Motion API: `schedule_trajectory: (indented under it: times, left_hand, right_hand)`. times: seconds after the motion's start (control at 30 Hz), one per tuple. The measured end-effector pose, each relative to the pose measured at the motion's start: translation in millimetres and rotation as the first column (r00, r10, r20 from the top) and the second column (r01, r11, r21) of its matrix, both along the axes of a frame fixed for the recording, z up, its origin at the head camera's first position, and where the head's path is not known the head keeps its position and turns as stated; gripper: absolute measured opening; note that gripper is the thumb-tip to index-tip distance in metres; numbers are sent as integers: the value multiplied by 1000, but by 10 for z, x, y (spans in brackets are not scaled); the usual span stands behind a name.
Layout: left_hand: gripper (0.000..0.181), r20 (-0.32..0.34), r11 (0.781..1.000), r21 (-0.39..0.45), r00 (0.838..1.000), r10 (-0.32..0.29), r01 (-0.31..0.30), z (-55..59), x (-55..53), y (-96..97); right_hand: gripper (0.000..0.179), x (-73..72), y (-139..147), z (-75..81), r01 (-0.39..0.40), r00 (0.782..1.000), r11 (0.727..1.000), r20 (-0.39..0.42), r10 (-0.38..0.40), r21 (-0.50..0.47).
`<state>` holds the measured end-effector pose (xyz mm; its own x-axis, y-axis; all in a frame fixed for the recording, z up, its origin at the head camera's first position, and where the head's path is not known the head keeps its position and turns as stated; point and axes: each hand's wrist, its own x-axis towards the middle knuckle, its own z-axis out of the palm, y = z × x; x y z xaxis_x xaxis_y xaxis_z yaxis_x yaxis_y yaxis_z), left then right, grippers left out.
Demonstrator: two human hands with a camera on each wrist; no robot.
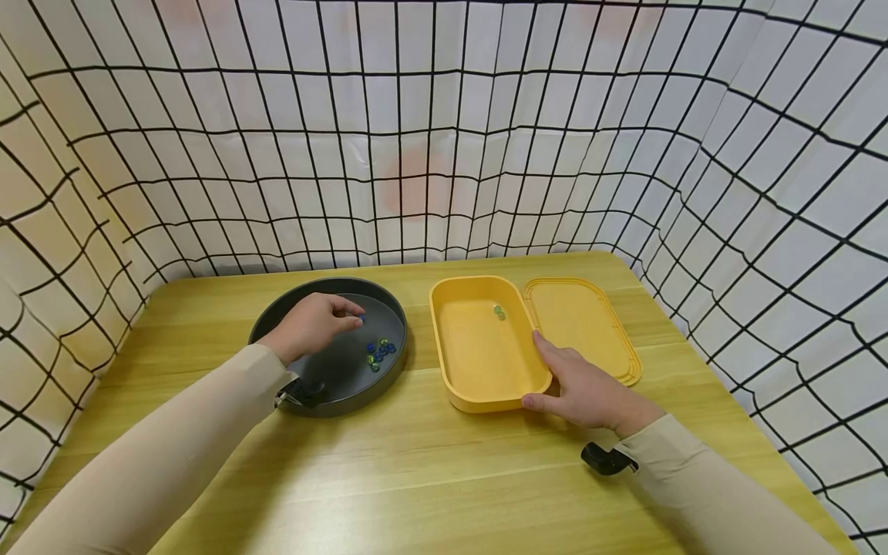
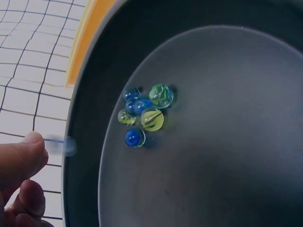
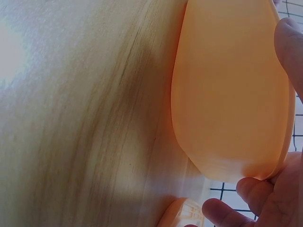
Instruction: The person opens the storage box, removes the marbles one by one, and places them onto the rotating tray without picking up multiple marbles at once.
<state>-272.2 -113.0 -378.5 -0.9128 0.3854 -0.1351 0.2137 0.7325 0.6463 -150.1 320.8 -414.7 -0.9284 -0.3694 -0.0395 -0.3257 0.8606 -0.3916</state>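
Over the dark round pan (image 1: pixel 260 320), my left hand (image 1: pixel 310 322) pinches a small blue marble (image 1: pixel 361 317) between thumb and fingertips. The left wrist view shows this marble (image 2: pixel 69 146) only as a blur beside the thumb. Several glass marbles (image 1: pixel 378 354), blue, green and yellow, lie clustered on the pan floor. To the right stands a yellow rectangular container (image 1: pixel 479 347), with two pale green marbles (image 1: pixel 499 312) inside. My right hand (image 1: pixel 579 385) grips this container at its near right corner, thumb and fingers about the rim.
A flat yellow lid (image 1: pixel 583 324) lies right of the container, close against it. The wooden table (image 1: pixel 388 478) bears everything. Black grid netting (image 1: pixel 409 139) over white sheeting encloses its back and sides.
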Motion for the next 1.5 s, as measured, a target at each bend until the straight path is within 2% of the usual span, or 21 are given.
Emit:
schedule_trajectory:
  times: [0.23,0.4,0.53,0.67,0.83,1.03,1.17,1.37,1.5]
  left_hand:
    - [37,8,1000,28,1000,-11,11,5,12,33]
    - [40,6,993,116,1000,-14,13,78,-13,189]
    - [40,18,981,195,1000,-8,4,186,-28,489]
    - [42,10,976,218,1000,-24,21,270,-35,892]
    - [41,1,969,241,998,-61,59,298,-78,1385]
    - [38,41,960,274,997,-66,52,226,-170,1848]
    - [37,68,966,256,996,-56,37,130,-217,2078]
    - [35,144,977,214,989,-38,6,-30,-283,2306]
    - [34,136,987,162,990,-36,13,-117,-291,2377]
  right_hand:
    - [114,7,18,-8,7,1000,1000,2,-7,-2]
    - [114,17,37,-6,5,1000,1000,-1,-5,1]
    - [114,23,54,-2,10,1000,1000,-2,-10,-1]
    - [114,30,59,-4,6,1000,1000,-4,-6,-3]
    - [114,24,66,-25,6,1000,1000,-1,-6,-14]
    - [116,10,61,-39,14,1000,1000,14,-14,-26]
    - [115,-1,56,-32,13,1000,1000,12,-13,-23]
    - [113,-2,40,-17,0,1000,1000,0,0,-17]
    - [111,-3,32,-16,-13,1000,1000,-12,13,-18]
